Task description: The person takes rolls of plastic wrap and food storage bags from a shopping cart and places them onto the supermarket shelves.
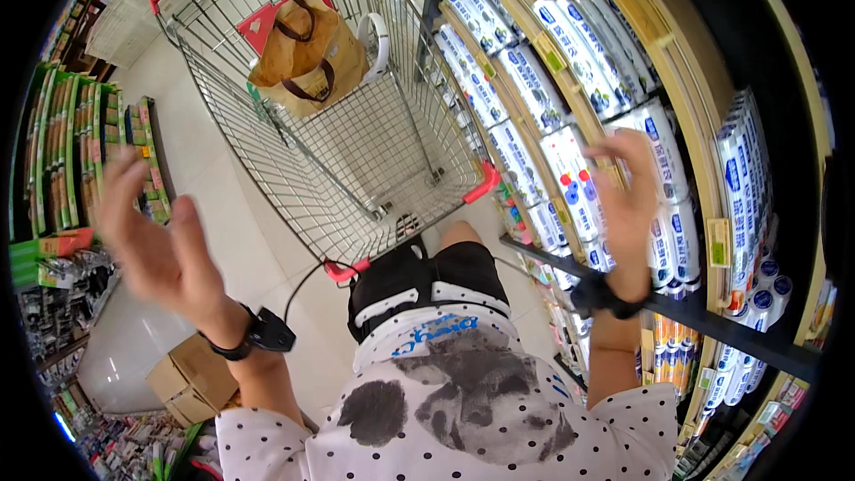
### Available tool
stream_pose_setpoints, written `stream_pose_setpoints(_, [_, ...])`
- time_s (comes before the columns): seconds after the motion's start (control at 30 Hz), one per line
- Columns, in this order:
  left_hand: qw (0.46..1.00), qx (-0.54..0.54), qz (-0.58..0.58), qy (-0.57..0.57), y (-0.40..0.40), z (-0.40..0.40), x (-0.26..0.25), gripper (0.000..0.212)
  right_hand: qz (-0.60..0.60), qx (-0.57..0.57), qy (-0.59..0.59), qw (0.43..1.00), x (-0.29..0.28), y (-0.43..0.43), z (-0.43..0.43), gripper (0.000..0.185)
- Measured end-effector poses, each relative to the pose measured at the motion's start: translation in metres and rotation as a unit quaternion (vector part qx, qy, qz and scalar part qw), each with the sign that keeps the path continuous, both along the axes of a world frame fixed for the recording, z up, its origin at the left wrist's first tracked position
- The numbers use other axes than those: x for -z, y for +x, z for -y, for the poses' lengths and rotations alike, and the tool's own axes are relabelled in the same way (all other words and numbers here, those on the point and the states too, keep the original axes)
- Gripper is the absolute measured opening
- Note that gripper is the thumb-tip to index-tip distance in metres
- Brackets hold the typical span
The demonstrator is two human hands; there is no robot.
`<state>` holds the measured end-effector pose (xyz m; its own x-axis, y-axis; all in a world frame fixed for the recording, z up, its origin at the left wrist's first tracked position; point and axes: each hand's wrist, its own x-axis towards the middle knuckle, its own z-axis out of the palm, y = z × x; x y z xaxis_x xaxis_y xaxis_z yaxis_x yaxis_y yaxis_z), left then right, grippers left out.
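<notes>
My left hand (163,257) is raised in the air left of the shopping cart, empty, fingers apart and blurred. On the other side, my right hand (628,207) is held up in front of the store shelf, also empty, with its fingers loosely bent. It overlaps plastic-wrapped multipacks (578,184) with fruit pictures; whether it touches any cannot be told. Straight before me stands the wire shopping cart (374,160) with red corner pieces. Inside its far end sits a tan tote bag (310,57) with dark handles, beside a white curved band (382,47).
Tall shelving (681,73) curves along the right, stocked with wrapped packs. A green-edged display (73,147) stands at the left. White cartons (130,20) are stacked at the upper left. An opened cardboard box (194,374) lies low on the left, by the tiled floor (133,341).
</notes>
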<state>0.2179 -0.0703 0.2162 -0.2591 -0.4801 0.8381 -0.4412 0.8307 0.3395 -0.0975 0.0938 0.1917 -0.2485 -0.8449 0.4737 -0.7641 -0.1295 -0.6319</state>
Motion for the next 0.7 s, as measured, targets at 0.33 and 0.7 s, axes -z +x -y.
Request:
stream_pose_setpoints(0.33, [0.628, -0.105, 0.138, 0.759, 0.128, -0.041, 0.32, 0.075, 0.131, 0.067, 0.371, 0.917, 0.294, -0.007, 0.04, 0.049])
stream_pose_setpoints(0.7, [0.528, -0.086, -0.019, 0.844, 0.083, 0.008, 0.307, 0.059, 0.261, 0.009, 0.489, 0.832, 0.279, -0.036, 0.115, 0.053])
